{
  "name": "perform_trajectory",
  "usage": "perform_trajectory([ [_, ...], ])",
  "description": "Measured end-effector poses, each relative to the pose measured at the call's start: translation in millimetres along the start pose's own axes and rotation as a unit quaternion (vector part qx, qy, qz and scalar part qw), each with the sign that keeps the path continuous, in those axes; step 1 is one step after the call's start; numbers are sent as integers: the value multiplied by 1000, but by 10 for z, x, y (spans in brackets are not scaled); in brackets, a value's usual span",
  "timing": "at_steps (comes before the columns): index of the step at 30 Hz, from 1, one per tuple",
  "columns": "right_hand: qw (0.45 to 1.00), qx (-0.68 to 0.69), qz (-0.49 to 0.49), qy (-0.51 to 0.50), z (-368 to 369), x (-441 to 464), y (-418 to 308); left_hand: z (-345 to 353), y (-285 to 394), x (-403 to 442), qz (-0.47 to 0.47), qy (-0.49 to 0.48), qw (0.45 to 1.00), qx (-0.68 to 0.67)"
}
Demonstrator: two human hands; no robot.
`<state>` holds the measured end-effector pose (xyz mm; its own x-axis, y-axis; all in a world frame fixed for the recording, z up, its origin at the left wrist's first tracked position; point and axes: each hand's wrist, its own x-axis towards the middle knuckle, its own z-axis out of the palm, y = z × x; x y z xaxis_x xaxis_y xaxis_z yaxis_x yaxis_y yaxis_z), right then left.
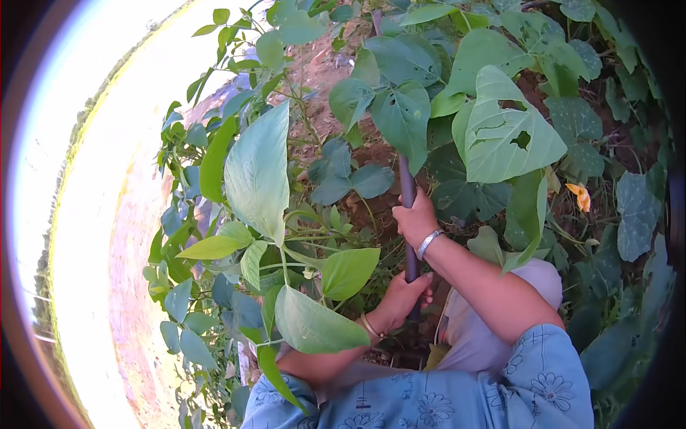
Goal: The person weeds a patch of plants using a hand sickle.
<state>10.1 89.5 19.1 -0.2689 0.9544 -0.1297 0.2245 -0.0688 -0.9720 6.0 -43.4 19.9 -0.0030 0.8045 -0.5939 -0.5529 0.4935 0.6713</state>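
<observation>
A long, dark, purplish-grey pole (406,175) runs up and down through the middle of the head view, among the plants. My right hand (417,220), with a silver bangle at the wrist, is wrapped round its middle. Lower down and closer to my body, my left hand (401,302) is closed round the same pole, a thin bangle on that wrist. Broad leaves (409,118) cover part of the pole's upper length. What tool it belongs to cannot be made out, as its far end is hidden in foliage.
Large green leaves (259,175) hang close to the camera on the left, and a leaf with holes (511,132) is at upper right. A yellow-orange flower (579,197) shows among vine leaves. Reddish soil (314,68) lies beyond, with bright open ground at far left.
</observation>
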Motion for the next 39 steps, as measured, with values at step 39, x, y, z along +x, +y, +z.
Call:
perform_trajectory([
  [39, 909, -109, 395, -72, -160, -749, 876, -28, -749, -493, -233, -33, 970, -56],
])
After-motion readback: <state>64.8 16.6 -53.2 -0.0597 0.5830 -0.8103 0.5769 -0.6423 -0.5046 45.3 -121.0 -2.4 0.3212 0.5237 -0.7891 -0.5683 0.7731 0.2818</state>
